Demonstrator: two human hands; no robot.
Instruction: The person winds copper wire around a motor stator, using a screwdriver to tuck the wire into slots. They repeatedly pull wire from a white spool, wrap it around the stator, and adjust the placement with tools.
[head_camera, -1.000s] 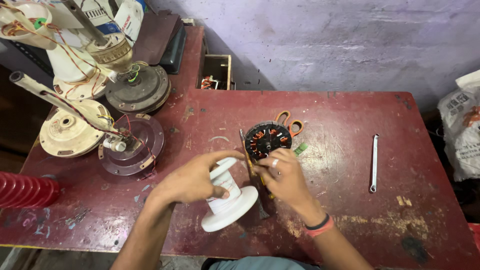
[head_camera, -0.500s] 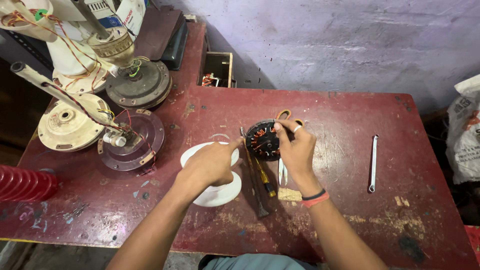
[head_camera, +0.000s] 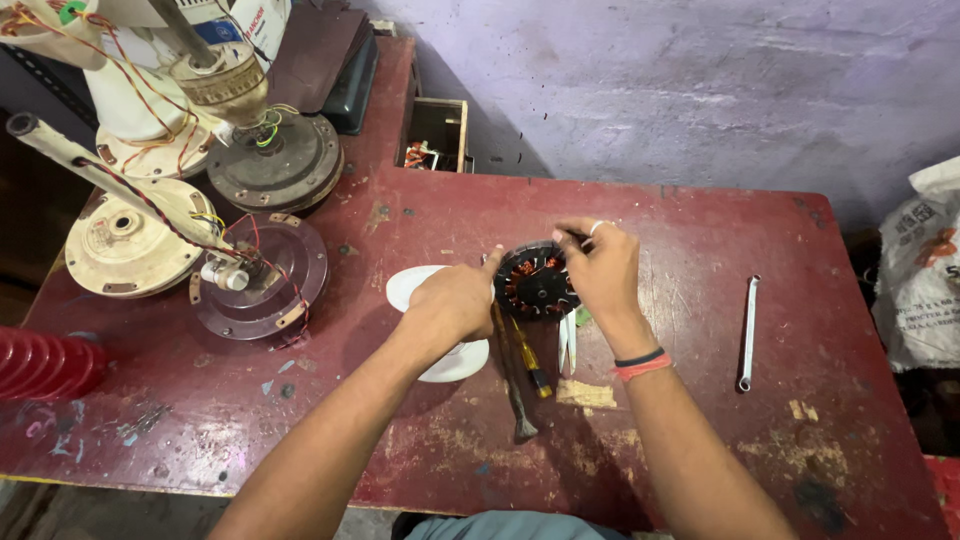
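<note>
Fan motor housings (head_camera: 265, 160) stacked at far left of red worktop (head_camera: 700, 430). White cover (head_camera: 445, 350) lies under left hand (head_camera: 455, 300), fingers curled, thumb touching rim of wound stator (head_camera: 535, 282). Stator flat at worktop centre. Screwdriver (head_camera: 525, 355) just below it. Right hand (head_camera: 600, 265) pinching stator's top edge. Spanner (head_camera: 748, 330) well apart, right.
</note>
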